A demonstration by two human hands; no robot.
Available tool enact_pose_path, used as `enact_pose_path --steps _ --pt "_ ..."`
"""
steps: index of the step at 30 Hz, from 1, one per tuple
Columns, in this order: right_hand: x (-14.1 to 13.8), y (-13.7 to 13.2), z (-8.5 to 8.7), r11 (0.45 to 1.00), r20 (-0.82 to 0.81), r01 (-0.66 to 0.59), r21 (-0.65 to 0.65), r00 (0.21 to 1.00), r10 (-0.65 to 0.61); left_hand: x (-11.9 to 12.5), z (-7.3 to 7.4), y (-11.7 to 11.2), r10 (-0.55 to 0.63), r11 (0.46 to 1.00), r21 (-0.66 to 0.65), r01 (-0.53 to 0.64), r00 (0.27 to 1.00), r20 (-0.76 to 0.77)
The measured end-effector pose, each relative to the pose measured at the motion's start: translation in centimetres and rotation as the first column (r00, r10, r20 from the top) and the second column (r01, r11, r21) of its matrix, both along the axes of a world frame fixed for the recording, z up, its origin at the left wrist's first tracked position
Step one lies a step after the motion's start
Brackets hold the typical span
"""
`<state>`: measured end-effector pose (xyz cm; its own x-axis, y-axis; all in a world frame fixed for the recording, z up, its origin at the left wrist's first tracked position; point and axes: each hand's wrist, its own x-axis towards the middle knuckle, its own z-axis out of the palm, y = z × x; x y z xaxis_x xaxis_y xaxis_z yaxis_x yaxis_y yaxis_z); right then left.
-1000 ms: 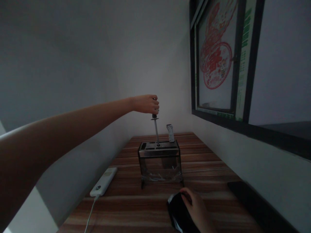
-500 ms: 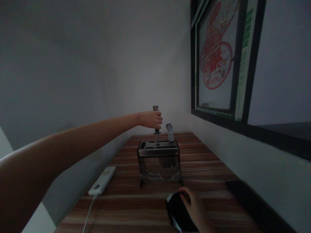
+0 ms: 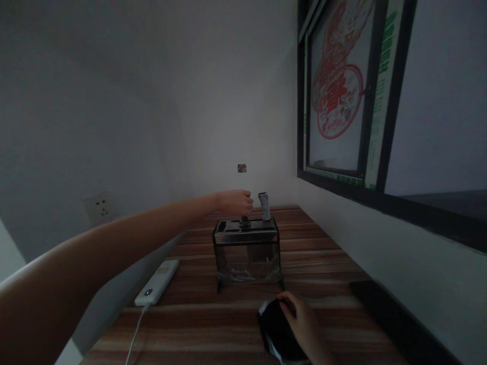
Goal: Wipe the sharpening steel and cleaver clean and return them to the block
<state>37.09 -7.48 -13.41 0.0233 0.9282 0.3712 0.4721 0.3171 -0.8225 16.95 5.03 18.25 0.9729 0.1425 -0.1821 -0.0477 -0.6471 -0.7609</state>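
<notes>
A knife block [image 3: 246, 237] with clear sides and a dark slotted top stands on the wooden table. My left hand [image 3: 236, 203] is closed around the handle of what looks like a honing steel [image 3: 244, 220]. Its round guard sits at the block's top; the shaft is down inside and most of the handle is hidden by my fingers. Beside it, a silvery handle [image 3: 265, 207] stands up from the block. My right hand [image 3: 304, 324] grips the edge of a dark rounded thing with a shiny pale rim [image 3: 276, 324], whose kind I cannot make out.
Left of the block lies a white power strip [image 3: 158, 284] with its cord. A long black object [image 3: 395, 319] lies along the table's right side. The wall carries a socket [image 3: 99, 208] at left and a small brown patch [image 3: 242, 168]. A dark-framed window [image 3: 337, 91] is at right.
My left hand has moved down, and the steel's bare shaft below the guard has gone into the block. My right hand has stayed on the dark thing. The view has shifted slightly.
</notes>
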Motion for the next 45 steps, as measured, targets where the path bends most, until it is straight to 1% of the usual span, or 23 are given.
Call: enact_pose_path --steps 4,8,18,21,27,31,34,38,40,41,42,43,44,45 --pt "0.0 0.0 0.0 1.000 0.013 -0.007 -0.007 1.000 0.007 0.1 -0.5 0.1 -0.007 0.999 -0.043 0.009 0.999 0.038" --pt "0.0 0.1 -0.2 1.000 0.025 -0.004 -0.001 1.000 0.004 0.2 -0.8 0.3 0.012 0.997 -0.083 -0.006 0.997 0.076" --pt "0.0 0.1 0.1 1.000 0.004 0.001 0.010 1.000 -0.001 0.2 -1.3 0.4 0.069 0.991 -0.122 -0.055 0.990 0.121" --pt "0.0 0.0 0.2 1.000 -0.010 0.005 0.018 1.000 -0.005 0.3 -1.3 0.4 0.074 0.991 -0.116 -0.060 0.990 0.117" --pt "0.0 0.1 0.1 1.000 -0.037 -0.004 0.017 0.999 0.004 0.7 -1.3 0.1 0.062 0.997 -0.057 -0.058 0.995 0.076" --pt "0.0 0.2 0.1 1.000 -0.043 -0.003 0.023 0.999 0.004 0.9 -1.3 -0.4 0.036 0.999 -0.036 -0.034 0.997 0.068" --pt "0.0 0.3 0.1 1.000 -0.046 0.002 0.031 0.999 0.000 0.8 -0.8 -1.0 -0.003 0.999 -0.041 0.006 0.996 0.085" --pt "0.2 0.2 0.2 0.999 -0.064 0.018 0.047 0.998 -0.015 0.7 0.8 -2.5 -0.059 0.996 -0.059 0.067 0.989 0.133" --pt "0.4 0.2 0.4 0.998 -0.071 0.033 0.056 0.997 -0.029 0.8 1.6 -4.1 -0.091 0.993 -0.064 0.103 0.980 0.176" --pt "0.5 0.2 0.5 0.997 -0.073 0.048 0.063 0.996 -0.043 0.8 1.8 -5.2 -0.124 0.988 -0.071 0.141 0.971 0.205" --pt "0.5 0.2 0.7 0.996 -0.070 0.064 0.068 0.996 -0.059 0.9 1.7 -6.4 -0.149 0.982 -0.075 0.172 0.957 0.248" --pt "0.6 0.2 0.8 0.994 -0.062 0.079 0.072 0.995 -0.075 0.9 1.3 -7.6 -0.159 0.978 -0.083 0.192 0.941 0.299" --pt "0.7 0.1 1.0 0.993 -0.047 0.090 0.072 0.995 -0.087 0.9 0.5 -9.0 -0.155 0.973 -0.110 0.202 0.929 0.336" --pt "0.8 0.1 1.1 0.993 -0.028 0.098 0.071 0.995 -0.096 0.9 -0.8 -10.2 -0.133 0.966 -0.162 0.202 0.923 0.360"
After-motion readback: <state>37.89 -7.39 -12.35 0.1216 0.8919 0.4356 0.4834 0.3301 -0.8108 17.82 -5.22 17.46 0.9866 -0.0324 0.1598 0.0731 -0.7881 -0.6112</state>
